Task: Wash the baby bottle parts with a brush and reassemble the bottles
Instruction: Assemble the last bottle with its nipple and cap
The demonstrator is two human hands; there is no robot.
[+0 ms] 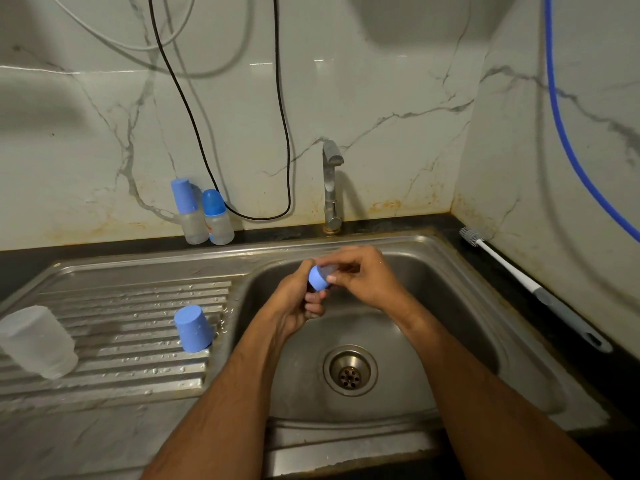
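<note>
Together, left hand (pixel 298 299) and right hand (pixel 360 275) pinch a blue ring (pixel 318 278) over the sink (pixel 450 271); capped bottles (pixel 204 216) stand behind.

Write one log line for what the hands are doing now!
left hand: grips blue ring | right hand: pinches clear teat | over sink | brush: on counter, untouched

Two bare forearms; no sleeves, watch or rings on the left hand (pixel 298 299) or right hand (pixel 363 278); short fingernails.
</note>
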